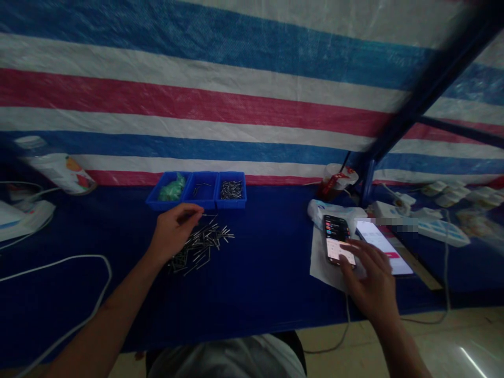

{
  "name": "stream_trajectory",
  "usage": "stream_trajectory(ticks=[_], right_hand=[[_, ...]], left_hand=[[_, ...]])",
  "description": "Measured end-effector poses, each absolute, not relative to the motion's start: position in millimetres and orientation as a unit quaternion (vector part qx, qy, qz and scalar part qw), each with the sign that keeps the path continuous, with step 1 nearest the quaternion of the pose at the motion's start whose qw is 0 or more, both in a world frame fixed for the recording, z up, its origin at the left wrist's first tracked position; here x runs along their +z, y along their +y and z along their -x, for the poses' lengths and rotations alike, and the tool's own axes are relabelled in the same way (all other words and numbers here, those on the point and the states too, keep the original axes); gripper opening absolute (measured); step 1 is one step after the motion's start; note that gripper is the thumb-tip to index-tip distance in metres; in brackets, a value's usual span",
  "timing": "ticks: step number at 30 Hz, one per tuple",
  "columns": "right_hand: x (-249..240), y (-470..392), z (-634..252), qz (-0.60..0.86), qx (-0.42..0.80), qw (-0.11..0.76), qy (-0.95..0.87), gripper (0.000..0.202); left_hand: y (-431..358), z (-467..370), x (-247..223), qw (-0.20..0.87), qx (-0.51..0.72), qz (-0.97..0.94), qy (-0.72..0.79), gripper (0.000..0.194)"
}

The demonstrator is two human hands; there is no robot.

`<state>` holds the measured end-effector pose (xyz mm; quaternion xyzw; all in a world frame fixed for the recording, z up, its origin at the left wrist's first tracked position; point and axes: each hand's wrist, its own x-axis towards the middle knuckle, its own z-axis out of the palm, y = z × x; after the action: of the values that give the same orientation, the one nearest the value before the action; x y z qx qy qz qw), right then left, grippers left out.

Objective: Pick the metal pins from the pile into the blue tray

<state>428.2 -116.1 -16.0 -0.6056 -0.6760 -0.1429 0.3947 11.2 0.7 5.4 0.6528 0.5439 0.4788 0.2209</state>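
Note:
My left hand is closed in a pinch, and a thin metal pin sticks out from its fingertips. Under and beside that hand lies a loose pile of dark metal pins; the wrist hides part of it. Over a lit smartphone hovers my right hand, fingers apart, with the thumb and a fingertip at the lower part of its screen. Whether they touch the glass I cannot tell. A second phone with a white screen lies just beyond that hand, partly covered by it.
Behind the pile stand joined blue bins holding a green plastic bag, a few pins and many small metal parts. A bottle and a white cable are left. At right are a drink cup and power strip.

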Motion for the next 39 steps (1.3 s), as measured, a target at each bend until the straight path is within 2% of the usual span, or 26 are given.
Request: stream_trajectory(ticks=[2, 5, 9, 13, 16, 22, 24, 28, 31, 34, 39], right_hand=[[2.5, -110.6, -390.9, 0.606, -0.076, 0.420, -0.671, 0.022], [28.3, -86.1, -321.7, 0.574, 0.130, 0.386, -0.711, 0.026], [37.5, -33.4, -247.1, 0.540, 0.327, 0.307, -0.713, 0.044], [25.9, 2.7, -212.3, 0.496, 0.425, 0.348, -0.673, 0.047], [17.4, 9.7, -203.6, 0.471, 0.465, 0.381, -0.646, 0.045], [2.2, 7.8, -201.8, 0.424, 0.523, 0.419, -0.609, 0.053], [2.5, 7.2, -203.9, 0.415, 0.541, 0.432, -0.591, 0.050], [16.8, 5.2, -214.1, 0.356, 0.610, 0.487, -0.514, 0.036], [27.8, 4.8, -224.6, 0.281, 0.668, 0.534, -0.435, 0.035], [27.8, 7.9, -232.2, 0.293, 0.689, 0.525, -0.405, 0.037], [14.2, 17.0, -234.4, 0.413, 0.672, 0.470, -0.396, 0.044]], left_hand=[[-1.9, -16.9, 8.7, 0.299, 0.508, -0.620, 0.518, 0.026], [-6.8, -25.6, 12.6, 0.348, 0.523, -0.597, 0.499, 0.026], [-11.0, -30.5, 10.0, 0.355, 0.542, -0.592, 0.479, 0.021], [-10.4, -28.2, 4.2, 0.324, 0.558, -0.596, 0.477, 0.019], [-9.6, -26.0, 3.0, 0.279, 0.568, -0.611, 0.475, 0.017], [-12.1, -27.3, 4.9, 0.190, 0.566, -0.652, 0.467, 0.007], [-14.1, -28.2, 5.7, 0.176, 0.565, -0.671, 0.446, 0.009], [-18.2, -28.2, 9.4, 0.179, 0.583, -0.682, 0.404, 0.026], [-17.6, -25.9, 11.9, 0.175, 0.584, -0.665, 0.431, 0.018], [-13.7, -22.5, 12.2, 0.145, 0.580, -0.637, 0.487, 0.015], [-9.4, -18.0, 12.0, 0.131, 0.570, -0.608, 0.536, 0.018]])
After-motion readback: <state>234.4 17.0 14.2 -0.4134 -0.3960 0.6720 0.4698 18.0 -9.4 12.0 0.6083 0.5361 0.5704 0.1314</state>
